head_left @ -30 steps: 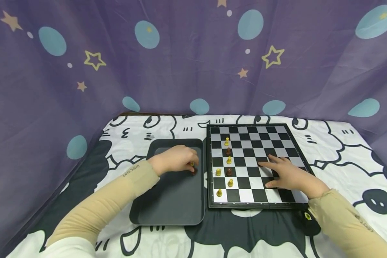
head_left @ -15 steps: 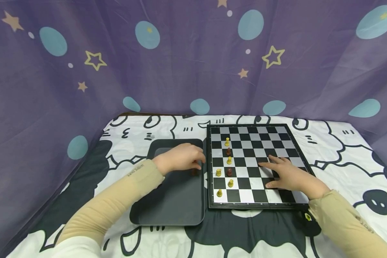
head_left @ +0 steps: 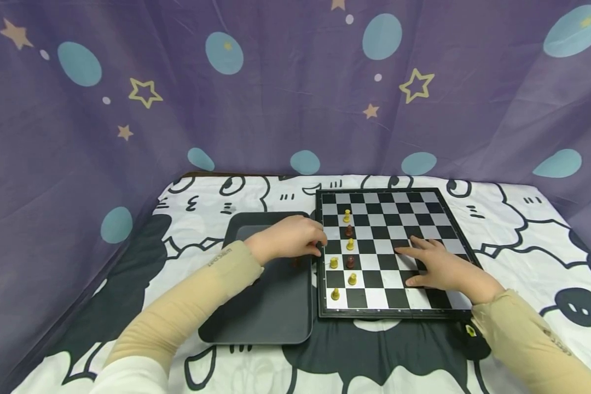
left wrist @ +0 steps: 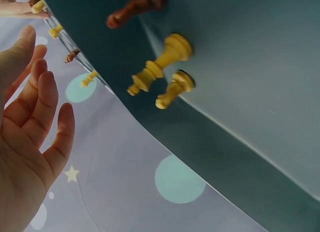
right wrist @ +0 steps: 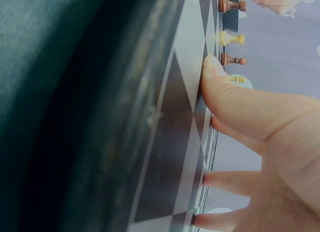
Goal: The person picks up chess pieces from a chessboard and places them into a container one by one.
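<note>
My left hand [head_left: 290,238] is over the right rim of the dark tray [head_left: 256,314], its curled fingertips reaching the chessboard's left edge. In the left wrist view the fingers bend toward the thumb; whether they pinch a piece I cannot tell. Behind it in the tray stand two yellow chess pieces [left wrist: 162,64] and a brown chess piece [left wrist: 135,9]. My right hand [head_left: 440,268] rests on the right half of the chessboard [head_left: 389,262], fingers spread. Several yellow chess pieces [head_left: 351,244] and two brown ones, one a rook [right wrist: 232,4], stand on the board's left columns.
The tray and board lie side by side on a cloth [head_left: 271,189] with black cartoon drawings. A purple curtain [head_left: 276,120] hangs behind. By the right sleeve lies a small dark item with a yellow-green spot [head_left: 470,330].
My left hand has moved right and slightly up, from inside the tray to the board's left edge. The right hand and the pieces on the board have stayed put.
</note>
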A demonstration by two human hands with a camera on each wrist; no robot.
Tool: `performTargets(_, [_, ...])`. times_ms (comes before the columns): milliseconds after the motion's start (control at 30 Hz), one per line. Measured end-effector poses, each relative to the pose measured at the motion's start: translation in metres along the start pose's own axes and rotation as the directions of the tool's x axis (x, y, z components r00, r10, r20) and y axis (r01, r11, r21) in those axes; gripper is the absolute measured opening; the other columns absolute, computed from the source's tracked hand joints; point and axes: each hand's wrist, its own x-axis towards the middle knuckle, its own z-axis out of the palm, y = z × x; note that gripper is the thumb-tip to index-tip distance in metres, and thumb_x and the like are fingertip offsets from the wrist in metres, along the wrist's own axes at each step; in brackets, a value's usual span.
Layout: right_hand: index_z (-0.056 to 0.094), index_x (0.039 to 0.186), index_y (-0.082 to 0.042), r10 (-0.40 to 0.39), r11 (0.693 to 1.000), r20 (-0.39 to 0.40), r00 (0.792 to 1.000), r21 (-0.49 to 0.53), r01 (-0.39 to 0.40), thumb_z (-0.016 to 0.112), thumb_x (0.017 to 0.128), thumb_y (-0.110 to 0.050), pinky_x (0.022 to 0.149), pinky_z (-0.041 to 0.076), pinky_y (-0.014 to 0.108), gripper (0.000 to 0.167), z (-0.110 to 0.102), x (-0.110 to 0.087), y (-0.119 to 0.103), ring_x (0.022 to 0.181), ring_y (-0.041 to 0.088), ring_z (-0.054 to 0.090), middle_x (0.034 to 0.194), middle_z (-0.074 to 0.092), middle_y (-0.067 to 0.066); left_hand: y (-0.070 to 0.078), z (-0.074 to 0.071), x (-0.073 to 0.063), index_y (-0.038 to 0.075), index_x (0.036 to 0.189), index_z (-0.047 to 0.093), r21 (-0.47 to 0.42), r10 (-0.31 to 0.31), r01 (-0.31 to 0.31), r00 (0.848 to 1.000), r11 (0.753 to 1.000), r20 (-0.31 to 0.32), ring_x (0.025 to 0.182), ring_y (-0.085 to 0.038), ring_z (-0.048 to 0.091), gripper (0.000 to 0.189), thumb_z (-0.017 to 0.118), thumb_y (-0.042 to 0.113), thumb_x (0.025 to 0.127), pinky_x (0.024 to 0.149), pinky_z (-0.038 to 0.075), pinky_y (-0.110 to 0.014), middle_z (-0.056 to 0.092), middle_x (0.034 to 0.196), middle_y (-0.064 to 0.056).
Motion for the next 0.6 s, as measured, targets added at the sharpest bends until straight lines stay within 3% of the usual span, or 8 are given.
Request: performTargets(600, [0.056, 0.132, -0.010, -0.009, 1.000, -0.017, 1.000, -0.003, 0.009, 0.080, 0.073, -0.034, 0.090, 0.036, 0.072, 0.068, 0.000, 0.000, 0.001, 0.121, 0.066, 0.030, 0.140, 0.034, 0.039, 0.011, 0.001, 0.025, 0.015, 0.104, 0.072, -0.020, -0.001, 0.003, 0.997, 1.000, 0.075, 0.079, -0.009, 0.061, 0.025, 0.074, 0.024, 0.081, 0.076, 0.051, -0.025, 0.067, 0.093, 0.002])
